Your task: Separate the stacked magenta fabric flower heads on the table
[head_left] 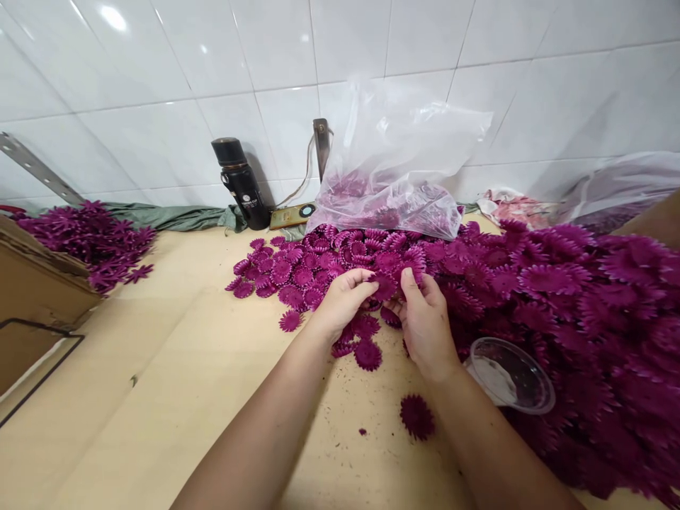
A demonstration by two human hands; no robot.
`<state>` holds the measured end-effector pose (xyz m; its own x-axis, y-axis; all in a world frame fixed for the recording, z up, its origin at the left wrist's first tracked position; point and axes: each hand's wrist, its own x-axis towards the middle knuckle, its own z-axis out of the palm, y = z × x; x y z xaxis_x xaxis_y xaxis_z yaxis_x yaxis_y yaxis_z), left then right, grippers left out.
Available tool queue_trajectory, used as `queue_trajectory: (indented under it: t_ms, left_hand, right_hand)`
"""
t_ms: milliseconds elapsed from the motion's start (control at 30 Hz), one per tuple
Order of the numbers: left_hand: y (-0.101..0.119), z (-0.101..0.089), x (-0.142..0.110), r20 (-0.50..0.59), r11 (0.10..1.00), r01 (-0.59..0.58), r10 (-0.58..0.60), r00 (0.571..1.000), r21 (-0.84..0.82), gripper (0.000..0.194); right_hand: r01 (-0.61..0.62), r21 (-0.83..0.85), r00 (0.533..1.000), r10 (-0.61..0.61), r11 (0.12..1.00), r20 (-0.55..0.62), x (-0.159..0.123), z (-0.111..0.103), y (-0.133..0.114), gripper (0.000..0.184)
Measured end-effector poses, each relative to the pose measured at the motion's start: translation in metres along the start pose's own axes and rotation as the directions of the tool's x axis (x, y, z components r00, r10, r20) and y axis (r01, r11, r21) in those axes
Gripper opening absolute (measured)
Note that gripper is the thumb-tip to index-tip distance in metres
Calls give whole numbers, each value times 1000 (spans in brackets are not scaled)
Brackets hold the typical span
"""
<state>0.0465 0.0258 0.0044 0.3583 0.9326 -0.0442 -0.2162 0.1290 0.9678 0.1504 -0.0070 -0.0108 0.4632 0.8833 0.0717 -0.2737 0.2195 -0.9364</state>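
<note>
My left hand point(344, 301) pinches a purple fabric flower point(383, 285) between thumb and fingers. From the other side, my right hand point(425, 315) is closed with its thumb up at purple petals, its fingertips partly hidden; whether it grips the same flower or another one is hard to make out. Under and around both hands lie loose purple flowers point(367, 354), flat and round with toothed edges. One single flower point(417, 417) rests on the table near my right forearm. A large heap of such flowers point(552, 283) spreads to the right.
A clear plastic tub point(545, 397) with something white inside sits against the heap. Behind stand a plastic bag point(404, 156) of purple pieces, a black bottle point(245, 188) and a gold device point(290, 217). At left are star-shaped purple pieces point(90, 241) and a cardboard box point(42, 290).
</note>
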Motion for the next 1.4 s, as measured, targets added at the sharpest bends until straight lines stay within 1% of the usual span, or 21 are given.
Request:
queue_trajectory:
  t_ms: [133, 300, 367, 433, 500, 533, 600, 667, 733, 833, 933, 1000, 1067, 1167, 1233, 1300, 1400]
  left_hand:
    - [-1, 0, 1, 40, 1000, -18, 17, 999, 4, 21]
    - [-1, 1, 3, 1, 995, -63, 64, 998, 82, 32]
    - [-1, 1, 3, -37, 992, -84, 88, 995, 99, 38]
    - [-1, 2, 4, -91, 991, -98, 106, 990, 96, 43]
    - [-2, 2, 4, -128, 993, -90, 100, 987, 78, 46]
    - [-2, 2, 4, -131, 995, -81, 88, 987, 63, 47]
    - [-3, 2, 4, -102, 998, -56, 58, 993, 29, 47]
    - [-3, 3, 3, -53, 999, -41, 41, 998, 19, 47]
    - [-3, 3, 2, 3, 998, -40, 40, 999, 40, 45]
    - [-3, 3, 0, 110, 995, -61, 53, 992, 72, 41]
    - [-2, 0, -1, 203, 996, -61, 49, 978, 57, 36]
    - [0, -2, -2, 245, 998, -51, 41, 969, 34, 34]
    - [2, -2, -3, 261, 999, -50, 48, 964, 3, 33]
    - [4, -3, -3, 230, 997, -59, 68, 971, -45, 34]
    - [3, -3, -1, 172, 997, -65, 73, 982, -52, 34]
    - [2, -4, 1, 103, 996, -76, 79, 992, -38, 34]
    - [-3, -3, 5, 16, 994, -105, 105, 994, 23, 34]
  right_hand:
    - [-39, 42, 997, 36, 998, 74, -5, 4, 0, 31]
    - [-80, 81, 988, 68, 994, 141, -6, 7, -2, 31]
    - [-52, 87, 986, 37, 995, 165, -7, 9, -1, 34]
    - [-8, 76, 989, -3, 997, 151, -7, 9, 0, 41]
    - [13, 62, 991, -21, 998, 129, -7, 9, 1, 46]
    - [13, 57, 991, -21, 998, 133, -7, 8, 1, 45]
    - [-5, 43, 987, -2, 999, 162, -6, 7, 2, 34]
    - [-12, 20, 987, 8, 1000, 159, -5, 5, 1, 23]
    - [20, -13, 995, -19, 1000, 95, -4, 3, 0, 19]
    - [64, -71, 998, -65, 995, -13, -3, 2, 1, 19]
    - [0, -66, 998, -5, 998, -65, -3, 1, 3, 21]
    - [-53, -20, 994, 50, 998, -102, -2, 2, 3, 21]
    - [-100, 59, 984, 107, 993, -139, 0, 1, 2, 20]
    - [-156, 209, 961, 198, 965, -195, 5, -1, -3, 19]
    - [-156, 264, 955, 213, 952, -205, 5, -1, -6, 23]
    - [-125, 269, 973, 170, 955, -153, 3, 0, -8, 26]
    - [-82, 237, 996, 88, 968, -15, -2, 4, -7, 27]
